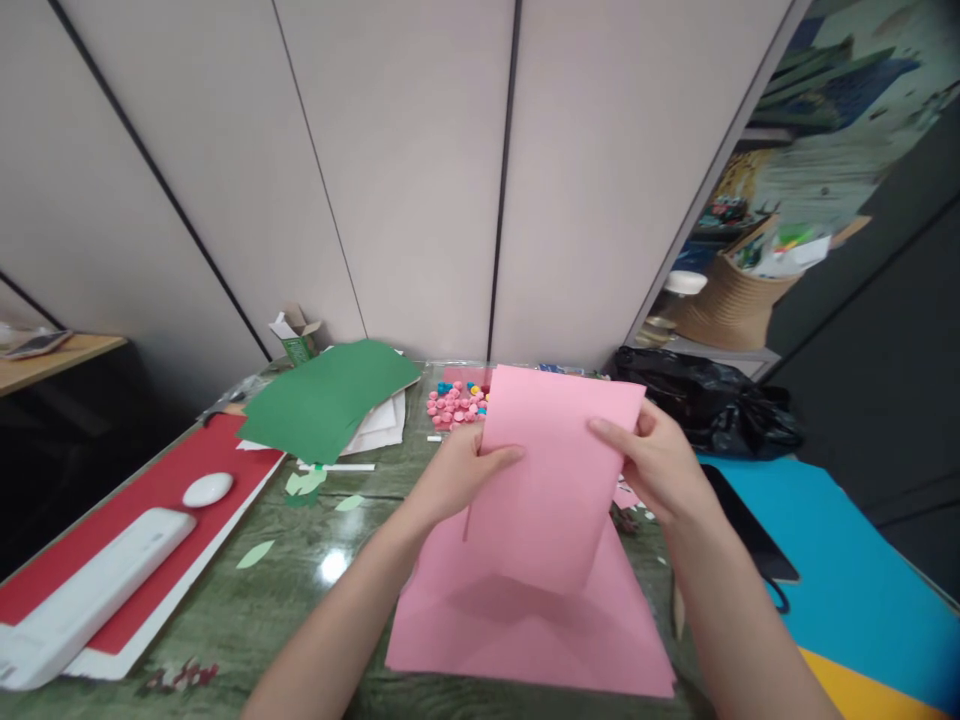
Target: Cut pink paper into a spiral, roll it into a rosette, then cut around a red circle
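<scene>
Pink paper (551,470) lifted over the larger pink sheets (525,655), with no shape cut from it yet that I can see.

My left hand (466,465) pinches its left side, thumb on its face, and my right hand (664,460) grips its upper right side likewise; whether it is folded I can't tell. The sheets below lie toward the near edge of the tabletop (247,605), looking uncut where they show. Finished, I'd judge, are the pale green leaf cutouts (256,553) left of centre and the small pink pieces (454,408) by the far edge. Green cardstock (337,395) near the far left corner and blue sheet (840,560) along the right edge look largely unused.
</scene>
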Available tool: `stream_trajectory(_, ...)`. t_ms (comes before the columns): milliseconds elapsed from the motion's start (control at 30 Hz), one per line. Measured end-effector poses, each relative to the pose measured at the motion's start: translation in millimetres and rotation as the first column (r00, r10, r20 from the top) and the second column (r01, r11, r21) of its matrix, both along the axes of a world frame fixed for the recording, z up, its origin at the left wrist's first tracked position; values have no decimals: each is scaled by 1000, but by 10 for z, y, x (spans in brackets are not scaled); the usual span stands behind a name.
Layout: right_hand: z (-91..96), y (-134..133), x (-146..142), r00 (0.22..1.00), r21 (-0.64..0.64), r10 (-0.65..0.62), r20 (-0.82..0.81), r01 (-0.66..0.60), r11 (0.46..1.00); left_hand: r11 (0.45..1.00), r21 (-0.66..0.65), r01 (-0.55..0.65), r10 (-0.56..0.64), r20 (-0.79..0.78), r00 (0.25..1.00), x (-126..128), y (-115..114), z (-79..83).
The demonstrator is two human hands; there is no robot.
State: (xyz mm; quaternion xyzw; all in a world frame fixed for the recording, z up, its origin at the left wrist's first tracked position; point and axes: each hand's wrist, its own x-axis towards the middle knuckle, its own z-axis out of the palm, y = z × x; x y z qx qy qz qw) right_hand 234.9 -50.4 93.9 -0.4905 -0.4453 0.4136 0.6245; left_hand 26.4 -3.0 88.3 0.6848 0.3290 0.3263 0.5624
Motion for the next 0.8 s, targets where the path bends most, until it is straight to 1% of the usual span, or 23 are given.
stream_trajectory(100, -9, -23, 1, 998, -22, -64, 2, 64, 998, 999, -18, -31, 32, 53, 998, 15, -41, 18)
stream_trajectory(200, -30, -46, -7, 997, -47, -72, 39, 74, 996, 995, -67, -73, 84, 187, 979, 28, -78, 45)
stream_trajectory(267, -43, -51, -16, 995, -64, -64, 72, 69, 996, 990, -56, -128, 137, 220, 966, 36, -88, 49)
stream_trajectory(333, -49, -45, -24, 995, -61, -52, 87, 57, 996, 986, -37, -165, 169, 206, 964, 40, -84, 40)
stream_trajectory(533, -16, -34, 2, 1000, 83, -29, 12, 28, 996, 977, -29, -212, 214, 145, 966, 13, -110, 42)
stream_trajectory(667, 18, -60, 45, 999, 95, -29, -22, 30, 995, 969, 9, -248, 246, 97, 964, 3, -164, 74)
stream_trajectory(800, 34, -69, 72, 999, 89, -40, -17, 42, 995, 961, 41, -275, 271, 77, 959, 16, -184, 86)
